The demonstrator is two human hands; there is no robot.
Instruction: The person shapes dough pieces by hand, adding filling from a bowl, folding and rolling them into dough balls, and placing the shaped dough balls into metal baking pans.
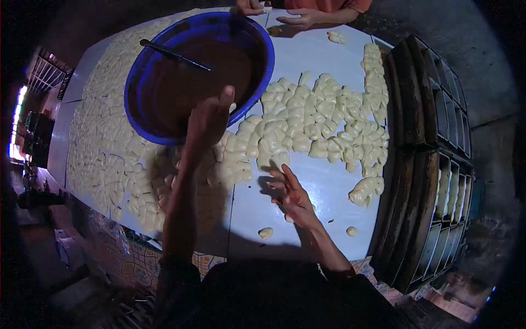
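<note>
My left hand (209, 122) is closed over the near right rim of a large blue basin (130, 104). A small pale dough piece (233, 108) shows at its fingers, mostly hidden by the hand. Brown filling (203, 68) lies in the basin, and a dark-handled spreading tool (172, 54) rests across it. My right hand (296, 200) hovers over the white table with its fingers apart and nothing in them. Just beyond its fingertips spreads a bed of pale, glossy dough pieces (293, 118). One loose dough piece (266, 233) sits left of my right wrist, another (352, 231) to its right.
Many more flat dough pieces (104, 148) cover the left side of the white tabletop (318, 183). Dark racks of metal baking tins (433, 104) line the right edge, the nearer tins (452, 192) holding pale dough. Another person's hands (298, 19) are at the far edge.
</note>
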